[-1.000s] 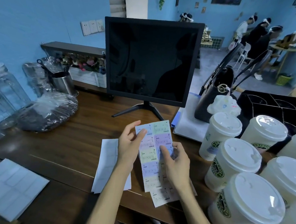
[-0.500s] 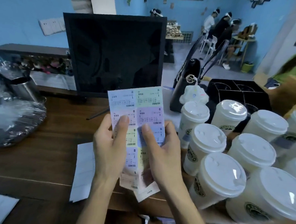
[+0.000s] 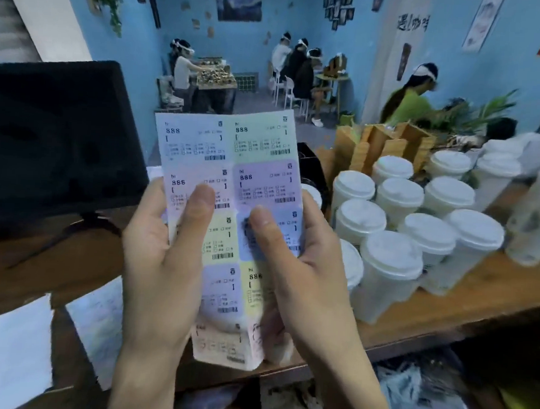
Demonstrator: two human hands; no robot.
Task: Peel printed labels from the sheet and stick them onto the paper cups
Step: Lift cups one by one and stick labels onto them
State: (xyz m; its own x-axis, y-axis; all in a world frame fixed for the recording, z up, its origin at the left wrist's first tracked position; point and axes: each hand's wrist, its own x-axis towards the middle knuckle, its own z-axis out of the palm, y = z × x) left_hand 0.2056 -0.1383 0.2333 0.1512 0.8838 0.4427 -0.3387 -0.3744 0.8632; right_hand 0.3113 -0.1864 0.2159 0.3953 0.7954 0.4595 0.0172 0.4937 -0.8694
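A sheet of pastel printed labels stands upright in front of me, two columns wide. My left hand grips its left edge, thumb pressed on a pink label. My right hand grips the right edge, thumb lying on a blue label in the right column. Several white lidded paper cups crowd the wooden counter just right of my hands. The sheet's lower part is partly hidden by my palms.
A black monitor stands at the left. White paper sheets lie on the counter at lower left. Wooden holders and plants stand behind the cups. Several people sit at tables in the blue room beyond.
The label sheet has come up off the counter and closer to my face, with both hands on it. My view has swung right, showing more cups and the room.
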